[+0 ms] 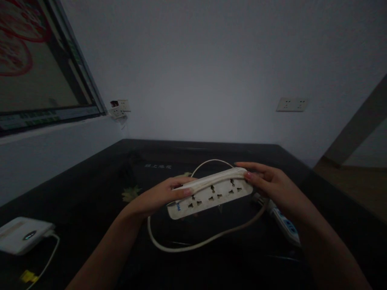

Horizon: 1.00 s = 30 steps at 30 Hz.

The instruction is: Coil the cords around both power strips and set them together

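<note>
A white power strip (216, 194) with several sockets is held tilted above the dark table, its right end higher than its left. My left hand (169, 190) grips its left part, thumb pressing the white cord (208, 183) along the strip's top face. At the other end my right hand (261, 177) is closed round the strip, thumb on the cord too. A loop of the cord hangs below the strip and another curves up behind it. Under my right wrist lies a second power strip (286, 225) with blue sockets, partly hidden by the arm.
A white box (26, 235) with a cable sits at the table's left, a yellow tag (29, 276) near it. The black table (181, 146) meets the wall behind. Wall sockets (292, 104) are at right, others (121, 108) by the window at left.
</note>
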Each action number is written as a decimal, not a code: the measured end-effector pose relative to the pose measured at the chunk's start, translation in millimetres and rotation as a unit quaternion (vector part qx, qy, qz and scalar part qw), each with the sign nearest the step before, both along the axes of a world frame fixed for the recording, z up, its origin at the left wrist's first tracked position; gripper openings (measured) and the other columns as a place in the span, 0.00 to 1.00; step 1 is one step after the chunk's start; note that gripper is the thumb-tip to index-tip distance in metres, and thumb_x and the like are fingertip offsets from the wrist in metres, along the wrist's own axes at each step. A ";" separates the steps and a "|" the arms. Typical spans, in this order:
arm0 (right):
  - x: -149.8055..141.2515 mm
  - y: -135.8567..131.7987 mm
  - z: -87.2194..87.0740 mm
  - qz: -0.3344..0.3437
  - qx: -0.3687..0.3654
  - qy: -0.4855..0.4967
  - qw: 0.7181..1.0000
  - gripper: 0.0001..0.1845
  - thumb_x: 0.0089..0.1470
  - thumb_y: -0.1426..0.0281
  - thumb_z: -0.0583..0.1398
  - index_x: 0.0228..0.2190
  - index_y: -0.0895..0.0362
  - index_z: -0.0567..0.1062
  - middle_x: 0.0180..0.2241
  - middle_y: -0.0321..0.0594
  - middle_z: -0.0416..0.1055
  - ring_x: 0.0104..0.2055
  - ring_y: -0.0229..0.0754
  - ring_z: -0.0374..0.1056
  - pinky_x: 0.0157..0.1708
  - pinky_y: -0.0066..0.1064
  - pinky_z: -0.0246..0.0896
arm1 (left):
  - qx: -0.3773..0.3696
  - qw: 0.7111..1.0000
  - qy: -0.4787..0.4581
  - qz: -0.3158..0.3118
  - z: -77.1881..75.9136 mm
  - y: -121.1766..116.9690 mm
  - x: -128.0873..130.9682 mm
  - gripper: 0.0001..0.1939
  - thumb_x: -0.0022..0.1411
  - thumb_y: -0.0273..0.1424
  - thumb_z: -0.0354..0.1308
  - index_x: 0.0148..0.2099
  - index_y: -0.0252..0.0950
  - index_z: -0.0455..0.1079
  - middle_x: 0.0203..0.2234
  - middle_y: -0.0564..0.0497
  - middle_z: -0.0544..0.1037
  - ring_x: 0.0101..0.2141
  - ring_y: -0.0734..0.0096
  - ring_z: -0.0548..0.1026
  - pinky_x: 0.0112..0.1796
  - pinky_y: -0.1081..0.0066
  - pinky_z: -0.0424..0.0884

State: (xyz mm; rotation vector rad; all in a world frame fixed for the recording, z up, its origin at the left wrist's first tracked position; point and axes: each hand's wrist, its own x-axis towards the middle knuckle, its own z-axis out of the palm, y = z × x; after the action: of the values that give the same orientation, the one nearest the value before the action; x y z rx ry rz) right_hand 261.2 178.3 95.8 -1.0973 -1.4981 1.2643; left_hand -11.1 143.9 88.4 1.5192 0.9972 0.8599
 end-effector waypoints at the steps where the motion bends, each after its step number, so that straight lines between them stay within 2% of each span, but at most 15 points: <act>1: 1.6 -0.8 1.7 -0.004 0.001 -0.006 1.000 0.23 0.44 0.61 0.66 0.44 0.55 0.76 0.29 0.41 0.77 0.30 0.41 0.72 0.27 0.31 0.65 | -0.011 1.000 -0.009 -0.005 -0.2 0.0 0.4 0.20 0.56 0.38 0.58 0.51 0.40 0.74 0.40 0.44 0.79 0.37 0.61 0.76 0.32 0.70 0.71; 4: 4.9 -3.6 5.9 0.005 -0.003 -0.004 1.000 0.23 0.44 0.61 0.66 0.43 0.53 0.77 0.28 0.39 0.77 0.29 0.42 0.73 0.28 0.32 0.66 | -0.036 0.999 -0.027 -0.030 -1.5 0.7 -0.5 0.21 0.60 0.39 0.56 0.55 0.40 0.70 0.38 0.44 0.79 0.32 0.64 0.77 0.31 0.70 0.71; 10: 6.6 -5.6 7.8 0.014 -0.011 -0.029 0.999 0.25 0.44 0.60 0.65 0.45 0.53 0.76 0.30 0.40 0.78 0.29 0.42 0.73 0.28 0.34 0.67 | -0.043 0.998 -0.030 -0.039 -0.6 0.8 -5.0 0.23 0.59 0.39 0.58 0.56 0.38 0.69 0.35 0.43 0.79 0.31 0.63 0.78 0.29 0.70 0.71; 15: 9.7 -2.5 8.4 0.060 0.011 -0.113 0.992 0.18 0.47 0.57 0.62 0.37 0.54 0.79 0.35 0.41 0.78 0.36 0.45 0.73 0.36 0.36 0.68 | -0.050 0.997 -0.021 -0.061 -1.4 1.3 -6.6 0.26 0.57 0.36 0.61 0.57 0.38 0.67 0.40 0.45 0.79 0.34 0.66 0.78 0.31 0.72 0.72; 21: 9.6 0.3 7.4 0.059 0.092 -0.182 0.977 0.19 0.53 0.55 0.57 0.36 0.54 0.79 0.35 0.42 0.78 0.37 0.45 0.73 0.36 0.35 0.67 | -0.033 0.998 0.005 -0.044 -3.5 3.7 -5.0 0.25 0.56 0.37 0.62 0.55 0.38 0.68 0.42 0.45 0.78 0.36 0.65 0.77 0.34 0.71 0.71; 26: 12.8 0.3 7.7 0.074 0.099 -0.191 0.974 0.19 0.53 0.53 0.56 0.33 0.54 0.79 0.33 0.42 0.78 0.34 0.44 0.73 0.31 0.33 0.67 | -0.025 0.999 0.008 -0.041 -3.9 5.3 -3.1 0.24 0.55 0.35 0.62 0.54 0.36 0.69 0.41 0.45 0.78 0.38 0.64 0.76 0.35 0.69 0.70; 30: 16.2 0.6 8.8 0.076 0.096 -0.178 0.976 0.17 0.52 0.54 0.58 0.35 0.53 0.79 0.35 0.42 0.78 0.36 0.46 0.73 0.33 0.35 0.68 | -0.022 0.998 0.002 -0.056 -6.2 7.4 -3.1 0.23 0.55 0.36 0.61 0.53 0.35 0.69 0.40 0.45 0.78 0.36 0.65 0.76 0.35 0.70 0.70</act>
State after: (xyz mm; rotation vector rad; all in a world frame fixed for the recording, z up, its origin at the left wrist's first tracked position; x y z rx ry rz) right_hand 277.5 178.9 104.6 -1.1382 -1.9629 1.0308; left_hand -14.2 151.3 82.1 1.5238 0.9194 0.7523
